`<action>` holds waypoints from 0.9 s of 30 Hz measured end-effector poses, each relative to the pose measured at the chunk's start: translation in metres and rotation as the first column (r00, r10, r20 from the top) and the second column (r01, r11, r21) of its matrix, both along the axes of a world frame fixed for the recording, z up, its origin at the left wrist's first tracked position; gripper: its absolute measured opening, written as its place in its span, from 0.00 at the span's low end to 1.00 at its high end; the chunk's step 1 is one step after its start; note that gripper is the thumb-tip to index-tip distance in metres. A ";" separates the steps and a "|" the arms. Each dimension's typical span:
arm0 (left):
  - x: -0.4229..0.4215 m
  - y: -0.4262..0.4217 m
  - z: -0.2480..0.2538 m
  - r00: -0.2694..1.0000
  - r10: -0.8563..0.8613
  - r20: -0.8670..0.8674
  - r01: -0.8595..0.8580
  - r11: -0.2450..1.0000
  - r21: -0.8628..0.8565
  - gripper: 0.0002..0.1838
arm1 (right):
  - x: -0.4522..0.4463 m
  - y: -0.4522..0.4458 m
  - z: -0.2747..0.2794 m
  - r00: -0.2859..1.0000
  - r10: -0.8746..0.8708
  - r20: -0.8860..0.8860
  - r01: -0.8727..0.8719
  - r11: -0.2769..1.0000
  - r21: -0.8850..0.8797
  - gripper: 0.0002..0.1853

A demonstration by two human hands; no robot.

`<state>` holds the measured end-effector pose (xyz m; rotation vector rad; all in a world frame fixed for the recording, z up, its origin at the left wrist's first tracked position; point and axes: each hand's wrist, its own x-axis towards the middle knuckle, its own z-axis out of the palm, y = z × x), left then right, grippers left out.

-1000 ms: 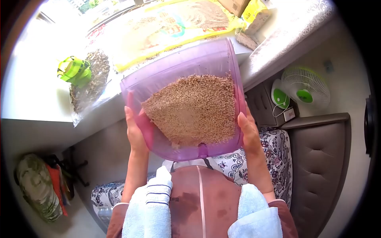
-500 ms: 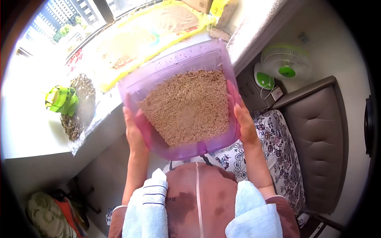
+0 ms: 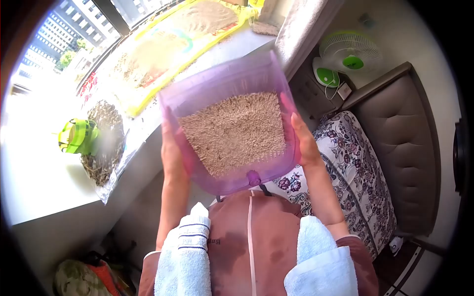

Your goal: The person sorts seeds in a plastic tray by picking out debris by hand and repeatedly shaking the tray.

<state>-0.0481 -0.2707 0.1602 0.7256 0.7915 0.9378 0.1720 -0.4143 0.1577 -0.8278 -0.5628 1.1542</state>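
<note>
Between my hands is a translucent purple plastic bin [image 3: 222, 90], tilted so that its inside faces me. A layer of small tan grains [image 3: 237, 133] lies in it, with a lighter patch in the middle. My left hand [image 3: 173, 150] grips the bin's left side, its fingers partly seen through the plastic. On the opposite side, my right hand [image 3: 304, 143] is closed around the wall with the thumb along the outside. The bin is held in the air in front of my chest.
On the windowsill at left lie a yellow-edged sheet [image 3: 170, 74] with tan grains, a plastic bag of dried brown material [image 3: 103, 143] and a green bag [image 3: 76, 136]. A green-and-white fan [image 3: 350, 56] stands by the bed [image 3: 345, 163] on the right.
The bin has tipped slightly and its grains have shifted a little. Both hands keep their hold. The whole view has turned a little, moving the windowsill and bed in frame.
</note>
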 end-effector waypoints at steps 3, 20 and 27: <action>-0.008 -0.009 0.030 0.919 -0.118 0.375 0.058 0.984 0.168 0.27 | -0.004 -0.005 0.034 0.976 -0.059 0.210 0.041 0.995 0.089 0.29; -0.001 0.014 -0.008 0.993 0.032 0.111 -0.044 0.993 0.108 0.25 | -0.011 -0.020 0.036 0.906 -0.076 0.416 0.087 0.996 -0.008 0.27; 0.009 -0.013 -0.055 0.987 -0.091 -0.134 0.102 0.992 0.080 0.25 | -0.011 -0.061 -0.058 0.980 -0.096 -0.172 0.083 0.993 -0.078 0.29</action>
